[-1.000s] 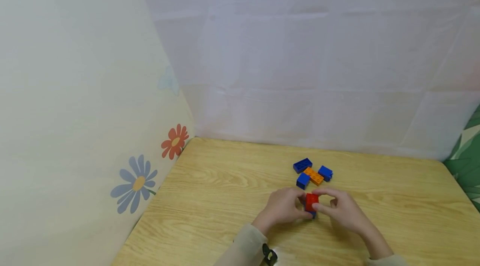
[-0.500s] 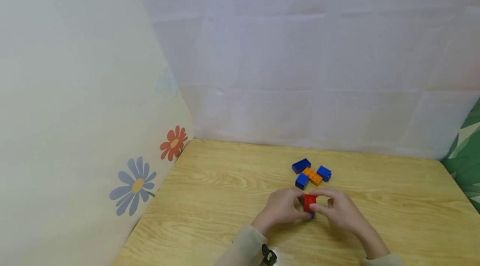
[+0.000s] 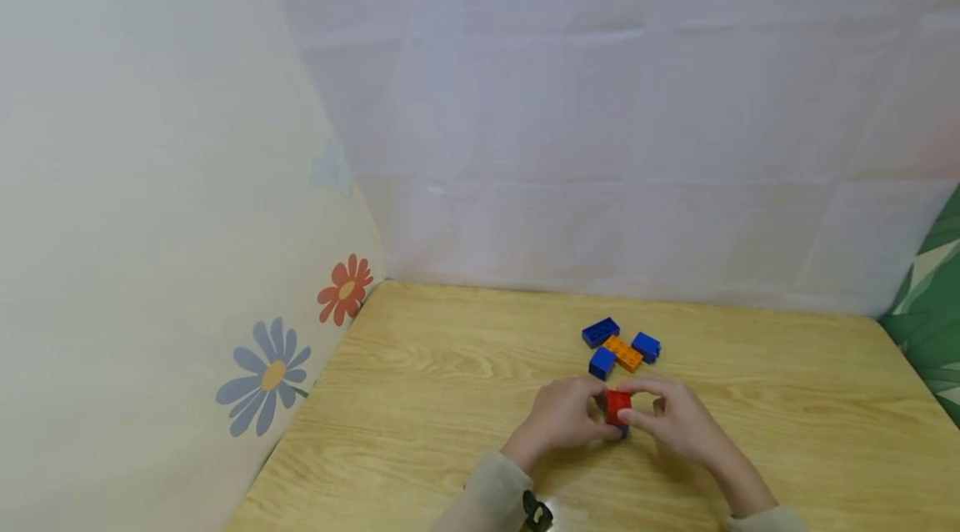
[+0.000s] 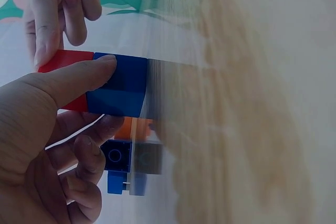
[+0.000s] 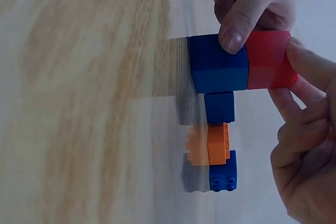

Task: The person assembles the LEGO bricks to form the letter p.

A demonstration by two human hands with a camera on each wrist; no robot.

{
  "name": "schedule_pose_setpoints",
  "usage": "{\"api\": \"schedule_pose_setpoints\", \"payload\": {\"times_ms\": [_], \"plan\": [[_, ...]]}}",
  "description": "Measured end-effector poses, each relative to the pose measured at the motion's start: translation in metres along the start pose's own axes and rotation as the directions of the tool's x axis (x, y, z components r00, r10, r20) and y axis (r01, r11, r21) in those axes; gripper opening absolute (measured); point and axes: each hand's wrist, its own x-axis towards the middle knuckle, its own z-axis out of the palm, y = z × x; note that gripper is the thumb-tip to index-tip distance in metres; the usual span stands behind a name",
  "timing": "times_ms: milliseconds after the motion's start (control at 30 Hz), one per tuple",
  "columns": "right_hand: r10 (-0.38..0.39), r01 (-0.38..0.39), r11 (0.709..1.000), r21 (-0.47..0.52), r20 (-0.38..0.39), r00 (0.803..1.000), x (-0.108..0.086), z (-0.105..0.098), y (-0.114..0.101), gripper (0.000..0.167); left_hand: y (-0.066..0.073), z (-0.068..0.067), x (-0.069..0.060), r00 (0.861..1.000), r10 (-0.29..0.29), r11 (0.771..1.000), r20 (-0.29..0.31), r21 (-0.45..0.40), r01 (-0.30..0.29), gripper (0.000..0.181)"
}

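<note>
Little had moved: at nine o'clock the left hand (image 3: 562,414) had its fingers pinching the blue block (image 4: 123,95) on the bench (image 3: 420,399); atop, the red block (image 3: 617,404), seemingly seated, was pinched by the right hand (image 3: 678,422) at three.

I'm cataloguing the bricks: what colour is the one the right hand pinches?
That brick is red, clearest in the right wrist view.

Wearing a plain, pale beige left sleeve (image 3: 483,494), closer to the left edge of the table (image 3: 390,440), with a pale-marked dark piece (image 3: 536,512) just beside it, and a matching right sleeve (image 3: 768,520).
</note>
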Motion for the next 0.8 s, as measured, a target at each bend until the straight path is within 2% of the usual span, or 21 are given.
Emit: {"api": "schedule_pose_setpoints", "payload": {"times_ms": [367,800], "plan": [[0.076,-0.075,0.996,0.047,-0.004,0.997,0.0018,0.0016,-0.001,0.029,-0.0003,-0.0012,-0.0015,1.0,0.0,1.0,-0.006,-0.02,0.0,0.027],[0.083,-0.088,0.991,0.101,0.05,0.995,0.0015,-0.0045,0.002,0.038,0.0028,-0.0012,-0.0015,1.0,-0.003,1.0,-0.017,-0.015,0.003,0.027]]}}
